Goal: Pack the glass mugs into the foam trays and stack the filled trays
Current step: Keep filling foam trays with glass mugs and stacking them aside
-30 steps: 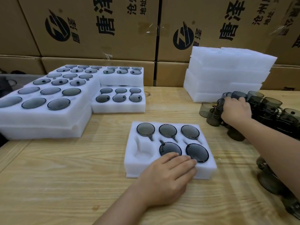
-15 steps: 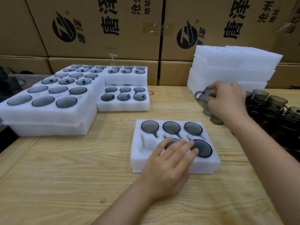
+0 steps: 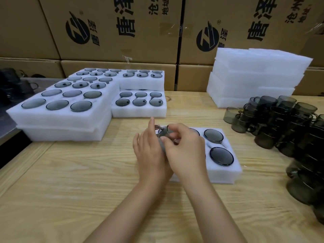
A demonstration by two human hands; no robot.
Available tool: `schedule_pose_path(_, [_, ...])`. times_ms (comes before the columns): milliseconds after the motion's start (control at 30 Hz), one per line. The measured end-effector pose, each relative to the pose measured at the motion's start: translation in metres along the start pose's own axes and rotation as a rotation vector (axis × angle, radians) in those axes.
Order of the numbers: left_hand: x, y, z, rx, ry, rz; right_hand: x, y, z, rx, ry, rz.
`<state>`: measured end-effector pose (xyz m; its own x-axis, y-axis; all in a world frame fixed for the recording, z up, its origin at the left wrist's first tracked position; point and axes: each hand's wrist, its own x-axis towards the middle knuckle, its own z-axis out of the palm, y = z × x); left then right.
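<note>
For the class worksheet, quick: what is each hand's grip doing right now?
Left hand: open, straight fingers beside the glass mug.
Right hand: grip closed on the glass mug.

One left hand (image 3: 150, 155), one right hand (image 3: 185, 151), one held mug (image 3: 164, 132), six trays (image 3: 140, 112) showing mugs, loose mugs (image 3: 263, 109) beyond counting.

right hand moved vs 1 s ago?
Yes. The right hand moved leftward, away from the loose mug pile, and now holds a mug over the foam tray.
</note>
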<state>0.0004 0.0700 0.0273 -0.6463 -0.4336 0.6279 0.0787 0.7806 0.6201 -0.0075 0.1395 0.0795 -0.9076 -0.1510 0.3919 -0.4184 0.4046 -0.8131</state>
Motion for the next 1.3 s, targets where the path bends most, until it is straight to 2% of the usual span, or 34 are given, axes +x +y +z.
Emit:
schedule_pose_path(67, [0.003, -0.002, -0.004, -0.054, 0.001, -0.056, 0.000, 0.000, 0.003, 0.014, -0.022, -0.056])
schedule_pose_path(167, [0.005, -0.004, -0.007, -0.133, -0.007, -0.039, 0.002, 0.010, -0.005, 0.053, -0.075, -0.161])
schedule_pose_path(300, [0.007, -0.008, -0.006, -0.257, -0.079, -0.128, -0.001, 0.031, -0.016, 0.135, -0.297, -0.102])
schedule_pose_path(367, [0.009, -0.015, -0.006, -0.339, -0.213, -0.139, -0.001, 0.039, -0.017, 0.195, -0.273, -0.049])
schedule_pose_path(467, [0.014, -0.034, -0.011, -0.583, -0.437, -0.068, 0.002, 0.046, -0.015, 0.221, -0.219, 0.004])
schedule_pose_path(533, [0.019, -0.044, -0.014, -0.747, -0.472, -0.102, 0.005, 0.051, -0.016, 0.209, -0.188, 0.031])
schedule_pose_path(633, [0.024, -0.054, -0.012, -0.948, -0.407, -0.334, 0.007, 0.056, -0.018, 0.159, -0.184, 0.057])
schedule_pose_path(767, [0.023, -0.061, -0.003, -0.920, -0.418, -0.475, 0.005, 0.054, -0.012, 0.065, -0.204, 0.031])
schedule_pose_path(867, [0.022, -0.059, -0.003, -0.880, -0.424, -0.444, 0.000, 0.050, -0.003, -0.045, -0.247, -0.046])
schedule_pose_path(1067, [0.021, -0.050, -0.010, -0.852, -0.420, -0.357, -0.001, 0.052, 0.002, -0.328, -0.180, -0.206])
schedule_pose_path(1300, [0.023, -0.051, -0.007, -0.843, -0.406, -0.359, 0.001, 0.055, 0.002, -0.448, -0.225, -0.211])
